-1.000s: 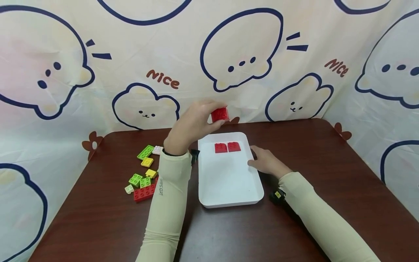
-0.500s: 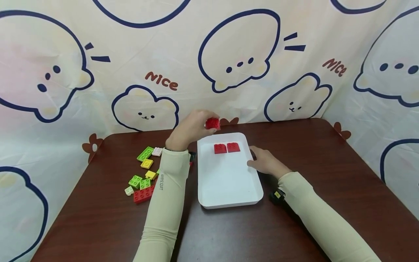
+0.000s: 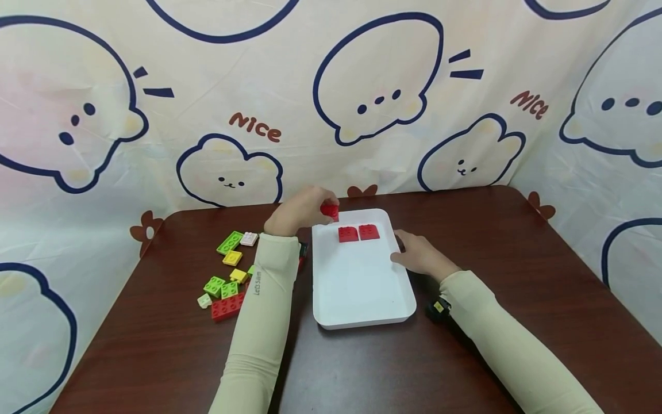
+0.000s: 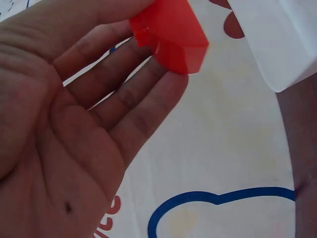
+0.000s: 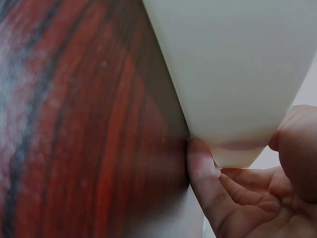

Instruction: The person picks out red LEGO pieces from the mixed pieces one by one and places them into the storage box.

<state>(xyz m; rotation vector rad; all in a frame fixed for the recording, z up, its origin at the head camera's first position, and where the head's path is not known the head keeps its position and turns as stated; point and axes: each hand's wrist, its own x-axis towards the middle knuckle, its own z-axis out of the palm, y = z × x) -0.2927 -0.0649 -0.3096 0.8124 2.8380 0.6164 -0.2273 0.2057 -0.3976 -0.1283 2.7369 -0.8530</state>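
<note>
Nearest my head camera: bare dark-brown wood-grain surface (image 3: 331, 374), which leaves both my pale green sleeves (image 3: 258, 328) room to reach in. Left of the left forearm, loose pile: a long red studded plastic brick (image 3: 227, 307), a small whitish block (image 3: 204, 301), lime-green studded blocks (image 3: 214, 286), yellow blocks (image 3: 238, 275), a long green block (image 3: 230, 242), a pale pinkish block (image 3: 249, 238). Handy spot, I'd say, for left-side pickup.

Centre: shallow white rectangular plastic tray (image 3: 362, 287). My right hand (image 3: 421, 254) pinches its right wall, thumb at the rim, fingertip low outside per the right wrist view; probably to stop it sliding. Two flat red plastic blocks (image 3: 348, 234) lie side by side in the tray's far end, likely put there to keep the rest open.

Farther: my left hand (image 3: 297, 211) pinches a red plastic block with a curved side (image 4: 173, 34) between thumb and fingers, by the tray's far-left corner. Fingertip hold seems meant for easy release. Over the rim or outside? Can't tell. Behind: cream cartoon-print cloth (image 3: 310, 75).
</note>
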